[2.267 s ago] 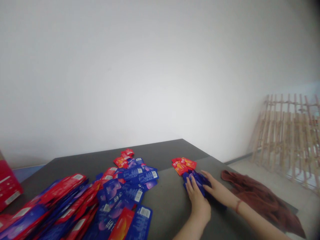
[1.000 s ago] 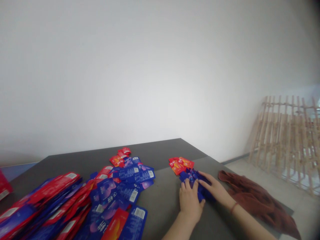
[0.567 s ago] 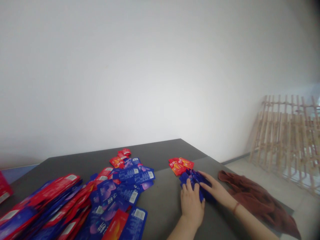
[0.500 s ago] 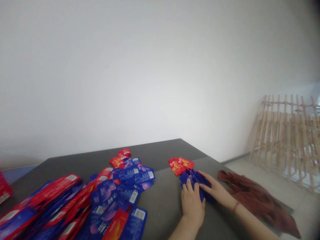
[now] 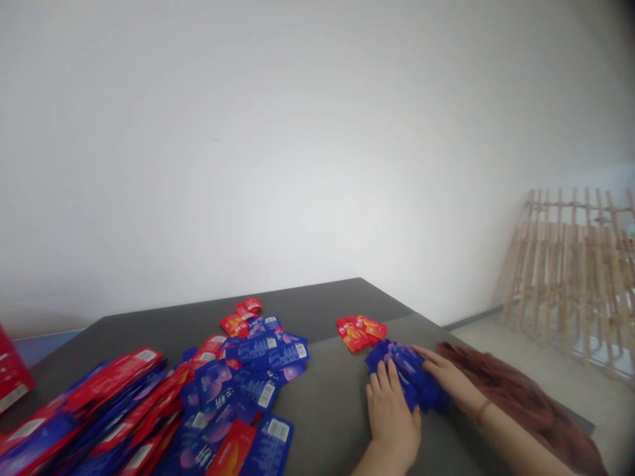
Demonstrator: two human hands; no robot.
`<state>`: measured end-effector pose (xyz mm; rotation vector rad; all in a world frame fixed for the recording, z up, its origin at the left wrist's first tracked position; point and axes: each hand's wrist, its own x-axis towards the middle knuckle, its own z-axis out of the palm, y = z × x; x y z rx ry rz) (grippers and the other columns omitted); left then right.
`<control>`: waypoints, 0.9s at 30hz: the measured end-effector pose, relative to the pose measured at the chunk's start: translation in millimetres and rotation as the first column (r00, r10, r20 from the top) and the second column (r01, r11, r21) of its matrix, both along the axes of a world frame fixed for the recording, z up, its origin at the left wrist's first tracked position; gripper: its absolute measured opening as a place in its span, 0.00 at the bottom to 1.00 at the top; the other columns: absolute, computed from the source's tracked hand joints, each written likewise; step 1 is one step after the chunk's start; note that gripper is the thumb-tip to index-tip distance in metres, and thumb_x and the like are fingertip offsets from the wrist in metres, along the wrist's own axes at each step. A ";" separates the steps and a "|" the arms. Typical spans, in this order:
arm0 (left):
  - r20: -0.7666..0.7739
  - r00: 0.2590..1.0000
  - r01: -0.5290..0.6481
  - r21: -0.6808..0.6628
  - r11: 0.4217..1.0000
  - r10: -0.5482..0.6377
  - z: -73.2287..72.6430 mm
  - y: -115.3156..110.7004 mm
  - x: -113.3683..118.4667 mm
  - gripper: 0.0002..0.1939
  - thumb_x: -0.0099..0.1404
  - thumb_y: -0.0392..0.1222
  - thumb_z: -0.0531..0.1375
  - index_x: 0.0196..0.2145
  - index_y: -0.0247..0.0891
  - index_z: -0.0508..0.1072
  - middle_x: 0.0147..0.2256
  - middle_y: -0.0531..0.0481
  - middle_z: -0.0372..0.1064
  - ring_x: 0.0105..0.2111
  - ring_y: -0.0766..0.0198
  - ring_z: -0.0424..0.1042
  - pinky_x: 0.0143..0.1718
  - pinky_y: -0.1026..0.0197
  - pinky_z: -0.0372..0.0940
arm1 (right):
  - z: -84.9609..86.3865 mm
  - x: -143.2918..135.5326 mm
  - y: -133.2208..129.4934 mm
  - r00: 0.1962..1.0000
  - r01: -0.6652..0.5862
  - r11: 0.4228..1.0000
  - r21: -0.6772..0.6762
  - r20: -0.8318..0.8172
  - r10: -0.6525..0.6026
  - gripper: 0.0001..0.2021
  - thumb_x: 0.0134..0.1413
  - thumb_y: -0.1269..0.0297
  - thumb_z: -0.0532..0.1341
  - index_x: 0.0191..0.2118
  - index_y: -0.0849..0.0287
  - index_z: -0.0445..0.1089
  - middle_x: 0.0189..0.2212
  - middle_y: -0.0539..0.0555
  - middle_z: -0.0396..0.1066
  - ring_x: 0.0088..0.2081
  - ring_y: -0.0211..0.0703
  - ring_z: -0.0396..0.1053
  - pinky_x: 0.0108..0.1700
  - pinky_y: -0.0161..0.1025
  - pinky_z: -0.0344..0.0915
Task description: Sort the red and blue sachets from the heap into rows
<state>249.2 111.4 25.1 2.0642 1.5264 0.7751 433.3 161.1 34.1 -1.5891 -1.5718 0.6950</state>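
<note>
On the dark grey table (image 5: 317,311) lies a small stack of blue packets (image 5: 405,371). My left hand (image 5: 393,416) presses against the stack's left side with its fingers together. Along the right side of the stack rests my right hand (image 5: 449,378), which wears a thin red band at the wrist. Both hands squeeze the blue packets between them. Just beyond the stack sits a small pile of red packets (image 5: 361,329).
A big mixed heap of red and blue packets (image 5: 173,403) covers the table's left half. A red box (image 5: 12,377) stands at the far left edge. A brown cloth (image 5: 520,403) lies at the right edge. Wooden racks (image 5: 575,264) lean on the wall.
Both hands with the blue stack have slid a little toward me and to the right, away from the red pile. The stack looks more gathered between the hands.
</note>
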 end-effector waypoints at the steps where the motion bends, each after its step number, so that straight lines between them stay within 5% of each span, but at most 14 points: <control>1: 0.002 1.000 -0.003 0.005 1.000 0.003 -0.8 1.1 -1.1 0.46 0.52 0.36 0.59 0.66 0.37 0.45 0.67 0.46 0.41 0.64 0.43 0.41 0.64 0.44 0.38 | -3.7 2.0 2.5 1.000 0.025 1.000 -0.015 0.018 -0.025 0.29 0.46 0.56 0.52 0.55 0.61 0.67 0.54 0.57 0.69 0.54 0.52 0.66 0.59 0.48 0.58; 7: -0.045 0.998 0.033 -0.007 0.999 -0.033 -0.6 8.2 0.1 0.43 0.51 0.33 0.60 0.64 0.43 0.51 0.67 0.47 0.41 0.65 0.43 0.40 0.64 0.44 0.37 | -18.5 1.1 3.7 0.981 0.054 0.996 0.064 0.183 -0.065 0.28 0.53 0.51 0.46 0.49 0.63 0.72 0.50 0.60 0.71 0.56 0.52 0.64 0.61 0.46 0.54; 14: 0.025 1.000 0.005 0.011 1.000 -0.005 -16.6 12.4 4.0 0.47 0.53 0.37 0.59 0.66 0.29 0.41 0.68 0.42 0.30 0.66 0.48 0.32 0.66 0.52 0.34 | 3.5 -9.9 14.8 0.949 -0.040 0.998 -0.051 0.310 0.054 0.31 0.57 0.44 0.46 0.54 0.61 0.69 0.55 0.59 0.67 0.58 0.53 0.61 0.62 0.45 0.52; 20: 0.065 0.998 0.007 0.027 1.000 -0.009 -38.2 17.7 5.6 0.49 0.55 0.47 0.58 0.66 0.27 0.38 0.68 0.42 0.26 0.66 0.48 0.26 0.66 0.53 0.30 | 8.8 -27.4 24.3 0.858 0.006 0.983 -0.185 0.506 0.090 0.31 0.58 0.50 0.51 0.61 0.66 0.59 0.57 0.66 0.64 0.56 0.57 0.63 0.58 0.49 0.56; 27: 0.043 0.999 -0.027 -0.022 0.999 0.028 -36.0 16.6 10.0 0.46 0.55 0.46 0.58 0.66 0.35 0.41 0.68 0.46 0.25 0.65 0.42 0.19 0.65 0.45 0.26 | -8.0 -25.8 12.7 0.820 -0.054 0.997 -0.061 0.566 0.079 0.32 0.56 0.62 0.51 0.66 0.65 0.48 0.62 0.64 0.55 0.60 0.49 0.57 0.62 0.44 0.52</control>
